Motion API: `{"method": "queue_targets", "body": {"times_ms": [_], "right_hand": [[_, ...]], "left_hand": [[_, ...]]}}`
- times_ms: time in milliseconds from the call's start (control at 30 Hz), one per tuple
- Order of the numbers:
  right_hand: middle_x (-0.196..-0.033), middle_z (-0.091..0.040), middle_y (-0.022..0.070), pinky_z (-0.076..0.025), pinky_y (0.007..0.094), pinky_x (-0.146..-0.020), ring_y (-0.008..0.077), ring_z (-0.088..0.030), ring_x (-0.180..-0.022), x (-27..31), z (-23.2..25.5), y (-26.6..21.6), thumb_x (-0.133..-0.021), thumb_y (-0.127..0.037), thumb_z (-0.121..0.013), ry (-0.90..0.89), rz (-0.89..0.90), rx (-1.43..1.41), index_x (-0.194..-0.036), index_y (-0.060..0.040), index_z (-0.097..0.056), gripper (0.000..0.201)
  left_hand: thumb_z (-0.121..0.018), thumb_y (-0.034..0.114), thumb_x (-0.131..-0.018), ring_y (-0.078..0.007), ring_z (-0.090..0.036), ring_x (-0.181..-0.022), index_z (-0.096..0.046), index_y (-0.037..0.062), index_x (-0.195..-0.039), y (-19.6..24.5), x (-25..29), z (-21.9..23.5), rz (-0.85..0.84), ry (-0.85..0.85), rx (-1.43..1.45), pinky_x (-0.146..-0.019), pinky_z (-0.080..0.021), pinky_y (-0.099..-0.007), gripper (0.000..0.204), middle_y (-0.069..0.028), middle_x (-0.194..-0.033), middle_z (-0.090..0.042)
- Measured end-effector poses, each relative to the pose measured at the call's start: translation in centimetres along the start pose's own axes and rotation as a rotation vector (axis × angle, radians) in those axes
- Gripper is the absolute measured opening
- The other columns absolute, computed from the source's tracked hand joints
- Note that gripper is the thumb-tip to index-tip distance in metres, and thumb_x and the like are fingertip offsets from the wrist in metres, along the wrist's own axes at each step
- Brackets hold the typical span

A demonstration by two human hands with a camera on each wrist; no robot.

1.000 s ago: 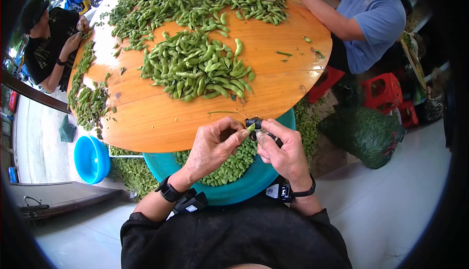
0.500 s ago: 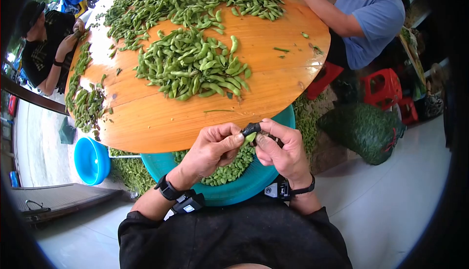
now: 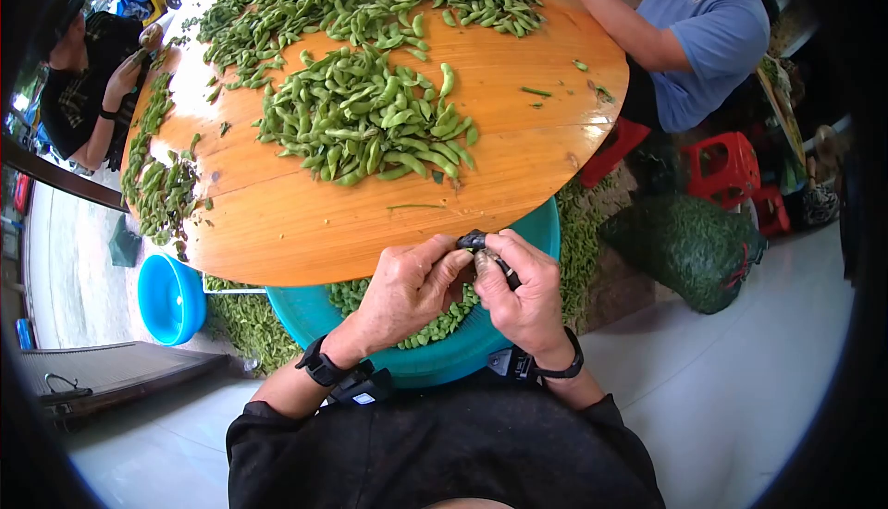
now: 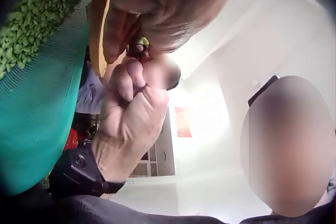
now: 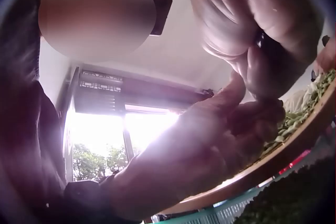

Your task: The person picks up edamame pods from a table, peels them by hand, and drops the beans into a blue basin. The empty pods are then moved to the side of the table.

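Note:
Both hands meet above a teal basket (image 3: 301,319) holding shelled green beans (image 3: 435,327), at the table's near edge. My left hand (image 3: 402,292) has thumb and fingertips pinched together; a bit of green pod (image 4: 142,40) shows beside them in the left wrist view, but is hidden in the head view. My right hand (image 3: 525,301) touches the left fingertips, its fingers curled round a slim black item (image 3: 509,274). A black wrapping (image 3: 473,240) covers the tip of its index finger. In the right wrist view, the hands (image 5: 262,29) hide what lies between them.
Heaps of green pods (image 3: 361,121) lie on the round wooden table (image 3: 305,232). People sit at the left (image 3: 74,93) and right (image 3: 689,37). A blue basin (image 3: 171,299), red stools (image 3: 721,169) and a full green net sack (image 3: 684,255) stand around on the floor.
The green pod seen between the fingertips is now out of sight in the head view. My right hand has shifted slightly left and down, closer to the left hand.

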State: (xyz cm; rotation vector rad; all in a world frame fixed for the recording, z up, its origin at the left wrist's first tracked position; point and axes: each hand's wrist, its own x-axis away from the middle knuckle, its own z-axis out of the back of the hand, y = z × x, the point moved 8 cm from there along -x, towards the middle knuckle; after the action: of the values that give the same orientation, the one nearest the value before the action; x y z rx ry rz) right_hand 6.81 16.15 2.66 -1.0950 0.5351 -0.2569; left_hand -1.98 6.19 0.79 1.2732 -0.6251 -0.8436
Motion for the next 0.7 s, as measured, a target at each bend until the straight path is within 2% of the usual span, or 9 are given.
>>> {"method": "queue_targets", "body": {"times_ms": [100, 133, 167, 200, 233, 300, 400, 633, 700], "right_hand": [[-0.078, -0.060, 0.0084, -0.044, 0.0280, -0.050, 0.0141, -0.056, -0.055, 0.1, 0.1, 1.8, -0.091, -0.002, -0.062, -0.061, -0.186, -0.258, -0.106, 0.0055, -0.061, 0.017], [-0.078, -0.060, 0.0076, -0.043, 0.0270, -0.050, 0.0120, -0.055, -0.054, 0.4, -0.1, 2.6, -0.091, -0.003, -0.061, -0.081, -0.316, -0.432, -0.106, 0.0059, -0.061, 0.017], [-0.079, -0.060, 0.0067, -0.043, 0.0260, -0.049, 0.0099, -0.053, -0.052, 0.7, -0.5, 3.3, -0.092, -0.004, -0.061, -0.099, -0.445, -0.606, -0.106, 0.0064, -0.061, 0.017], [-0.078, -0.059, 0.0061, -0.042, 0.0257, -0.049, 0.0101, -0.053, -0.054, 0.7, -0.5, 3.3, -0.092, -0.003, -0.060, -0.099, -0.460, -0.625, -0.103, 0.0063, -0.062, 0.015], [-0.078, -0.059, 0.0061, -0.042, 0.0257, -0.049, 0.0101, -0.053, -0.054, 0.7, -0.7, 3.5, -0.092, -0.003, -0.060, -0.098, -0.460, -0.626, -0.103, 0.0063, -0.062, 0.015], [-0.078, -0.058, 0.0044, -0.041, 0.0252, -0.049, 0.0091, -0.053, -0.055, 0.0, 0.4, 1.5, -0.093, -0.003, -0.060, 0.015, -0.089, -0.173, -0.103, 0.0063, -0.062, 0.014], [-0.078, -0.057, 0.0044, -0.041, 0.0252, -0.049, 0.0086, -0.053, -0.056, 0.2, 0.8, 0.8, -0.093, -0.002, -0.059, 0.048, 0.000, -0.038, -0.103, 0.0066, -0.062, 0.013], [-0.080, -0.056, 0.0025, -0.040, 0.0236, -0.048, 0.0068, -0.052, -0.057, 1.1, 1.5, 2.3, -0.095, -0.001, -0.057, 0.051, -0.288, -0.494, -0.109, 0.0069, -0.062, 0.017], [-0.079, -0.054, 0.0002, -0.038, 0.0218, -0.048, 0.0049, -0.049, -0.057, 1.3, 1.1, 2.8, -0.096, -0.001, -0.055, -0.009, -0.371, -0.615, -0.114, 0.0073, -0.061, 0.020]], "left_hand": [[-0.050, 0.015, -0.103, -0.0131, -0.063, -0.057, -0.059, -0.0032, -0.094, -0.8, -0.1, -0.4, 0.042, -0.058, -0.005, -0.051, -0.050, -0.0286, 0.022, -0.0080, -0.066, -0.064], [-0.050, 0.015, -0.103, -0.0131, -0.063, -0.057, -0.059, -0.0032, -0.094, -0.8, -0.1, -0.4, 0.043, -0.059, -0.005, -0.051, -0.050, -0.0286, 0.022, -0.0080, -0.066, -0.064], [-0.048, 0.014, -0.104, -0.0126, -0.063, -0.060, -0.059, -0.0030, -0.097, -1.5, 0.0, -0.7, 0.140, -0.090, 0.161, -0.053, -0.051, -0.0282, 0.021, -0.0079, -0.071, -0.066], [-0.046, 0.014, -0.104, -0.0121, -0.063, -0.062, -0.059, -0.0028, -0.100, -2.1, 0.1, -1.2, 0.237, -0.120, 0.326, -0.055, -0.052, -0.0277, 0.021, -0.0078, -0.075, -0.067], [-0.046, 0.014, -0.104, -0.0121, -0.063, -0.062, -0.059, -0.0028, -0.100, -2.1, 0.0, -1.2, 0.238, -0.121, 0.325, -0.055, -0.052, -0.0277, 0.021, -0.0078, -0.075, -0.067], [-0.047, 0.013, -0.104, -0.0139, -0.064, -0.069, -0.057, -0.0049, -0.108, -2.1, 0.0, -1.6, 0.267, -0.144, 0.521, -0.060, -0.054, -0.0262, 0.020, -0.0111, -0.087, -0.067], [-0.052, 0.012, -0.102, -0.0133, -0.062, -0.067, -0.058, -0.0031, -0.108, -2.5, -0.1, -1.8, 0.290, -0.118, 0.637, -0.059, -0.051, -0.0256, 0.017, -0.0095, -0.083, -0.066], [-0.061, 0.012, -0.097, -0.0102, -0.057, -0.061, -0.062, -0.0003, -0.102, -2.7, -0.3, -1.9, 0.259, -0.186, 0.581, -0.053, -0.043, -0.0229, 0.014, -0.0078, -0.074, -0.063], [-0.063, 0.011, -0.096, -0.0098, -0.056, -0.059, -0.063, -0.0002, -0.095, -2.7, -0.2, -1.7, 0.269, -0.120, 0.683, -0.050, -0.041, -0.0224, 0.011, -0.0067, -0.070, -0.062]]}}
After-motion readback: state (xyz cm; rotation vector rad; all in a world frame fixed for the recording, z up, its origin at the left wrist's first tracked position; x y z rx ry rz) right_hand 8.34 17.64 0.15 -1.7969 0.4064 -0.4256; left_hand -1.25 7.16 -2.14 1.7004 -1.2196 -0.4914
